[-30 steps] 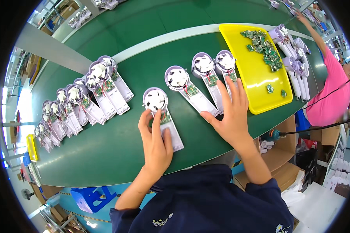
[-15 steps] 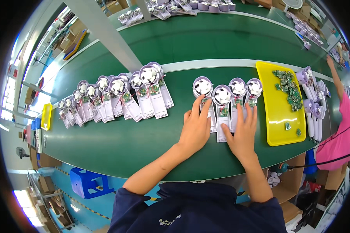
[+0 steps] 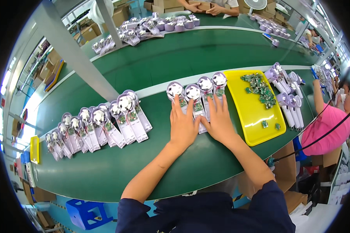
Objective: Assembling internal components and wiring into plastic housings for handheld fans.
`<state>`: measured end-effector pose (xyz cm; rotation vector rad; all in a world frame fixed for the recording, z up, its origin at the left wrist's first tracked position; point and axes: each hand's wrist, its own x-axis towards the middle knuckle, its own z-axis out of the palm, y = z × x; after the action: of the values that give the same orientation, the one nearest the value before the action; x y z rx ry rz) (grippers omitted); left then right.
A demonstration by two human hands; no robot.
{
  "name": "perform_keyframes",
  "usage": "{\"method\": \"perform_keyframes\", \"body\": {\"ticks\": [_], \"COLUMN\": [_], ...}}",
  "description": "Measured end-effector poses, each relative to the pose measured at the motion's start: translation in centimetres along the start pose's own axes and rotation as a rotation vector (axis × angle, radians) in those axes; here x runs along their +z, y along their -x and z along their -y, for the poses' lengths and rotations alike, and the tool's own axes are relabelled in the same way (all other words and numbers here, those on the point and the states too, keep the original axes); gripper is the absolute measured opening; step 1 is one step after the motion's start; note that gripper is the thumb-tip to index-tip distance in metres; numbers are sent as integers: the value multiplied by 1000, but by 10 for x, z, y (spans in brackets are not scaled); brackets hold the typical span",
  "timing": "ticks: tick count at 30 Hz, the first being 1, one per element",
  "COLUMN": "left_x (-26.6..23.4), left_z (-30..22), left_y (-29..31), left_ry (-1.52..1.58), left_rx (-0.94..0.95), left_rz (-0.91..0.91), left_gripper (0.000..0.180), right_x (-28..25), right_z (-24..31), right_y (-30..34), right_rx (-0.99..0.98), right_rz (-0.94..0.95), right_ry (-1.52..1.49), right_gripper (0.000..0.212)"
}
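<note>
Several lilac handheld fans, opened up, lie side by side under my hands. Each has a round head with a white impeller, a green circuit board and a pale handle. My left hand lies over the left fans, fingers stretched toward the round heads. My right hand rests on the handles of the right fans, fingers spread and its thumb close to the left hand. Both palms hide parts of the handles. Left of them, a row of similar opened fans overlaps along the bench.
A yellow tray holding small green circuit boards stands right of my hands. Beyond it lie more lilac fans. A grey post rises at the left. Co-workers sit across the bench and in pink at the right.
The view has swung, so the bench and fans appear shifted. The fans under my hands lie closer together, and my hands have drawn nearer each other.
</note>
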<state>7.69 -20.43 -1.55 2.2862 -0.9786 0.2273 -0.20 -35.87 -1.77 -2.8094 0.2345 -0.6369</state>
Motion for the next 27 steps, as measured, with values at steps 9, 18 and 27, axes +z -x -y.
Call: {"method": "perform_keyframes", "body": {"ticks": [9,18,27], "left_x": [52,62,93], "left_z": [40,70,117], "left_y": [-108,-199,-257], "left_ry": [-77,-148,-21], "left_rx": [-63,19,95], "left_rz": [-106,-5,-135], "left_gripper": [57,53,53], "right_x": [60,80,110], "right_z": [-45,-78,-125], "right_y": [-106,-172,-242], "right_rx": [-6,-4,-62], "right_rz": [-76,-159,-181], "right_ry": [-8,5,-175], "right_gripper": [64,68,70]}}
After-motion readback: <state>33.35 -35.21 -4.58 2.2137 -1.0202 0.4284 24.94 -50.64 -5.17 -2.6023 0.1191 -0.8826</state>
